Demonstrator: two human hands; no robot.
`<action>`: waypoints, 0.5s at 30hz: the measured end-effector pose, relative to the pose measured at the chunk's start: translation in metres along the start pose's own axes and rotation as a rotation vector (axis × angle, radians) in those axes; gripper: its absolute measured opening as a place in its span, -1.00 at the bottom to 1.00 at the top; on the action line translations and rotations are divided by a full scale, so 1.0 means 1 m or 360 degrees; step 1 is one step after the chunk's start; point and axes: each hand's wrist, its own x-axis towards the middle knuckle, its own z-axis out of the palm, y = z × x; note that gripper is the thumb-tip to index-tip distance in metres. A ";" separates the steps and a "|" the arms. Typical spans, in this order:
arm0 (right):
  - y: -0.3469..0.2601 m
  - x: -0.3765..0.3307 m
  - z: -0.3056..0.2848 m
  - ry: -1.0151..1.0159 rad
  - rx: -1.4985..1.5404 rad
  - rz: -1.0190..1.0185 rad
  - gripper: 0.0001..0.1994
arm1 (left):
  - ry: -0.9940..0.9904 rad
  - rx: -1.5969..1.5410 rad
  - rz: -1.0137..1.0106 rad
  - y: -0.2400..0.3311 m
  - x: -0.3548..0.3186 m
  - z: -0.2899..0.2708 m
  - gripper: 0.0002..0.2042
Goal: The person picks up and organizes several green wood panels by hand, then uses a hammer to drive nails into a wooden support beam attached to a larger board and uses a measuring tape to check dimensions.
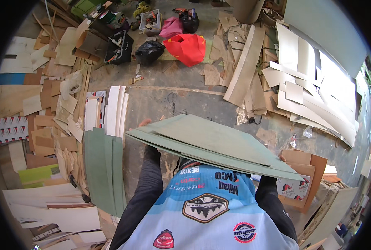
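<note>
A small stack of flat green boards (210,135) is held out level in front of my body, their edges slightly out of line. At the stack's left end my left hand (145,122) grips the edge; only some fingers show past it. On the right, my right hand (281,157) holds the other end, mostly hidden by the boards. Beside my left arm lie more long green boards (102,171), overlapping one another. Narrow white boards (115,110) stand just beyond them.
Many wood offcuts (64,125) cover the floor at left. A red bag (186,49), a black bag (149,52) and a white bin (151,21) are at the far side. Long planks (246,66) and white sheets (306,79) pile at right. Brown panels (302,166) stand near my right arm.
</note>
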 end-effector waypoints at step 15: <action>-0.112 0.043 -0.121 -0.0422 -0.1374 -0.0695 -0.57 | -0.0477 -0.0217 0.0042 -0.004 0.034 -0.029 -0.13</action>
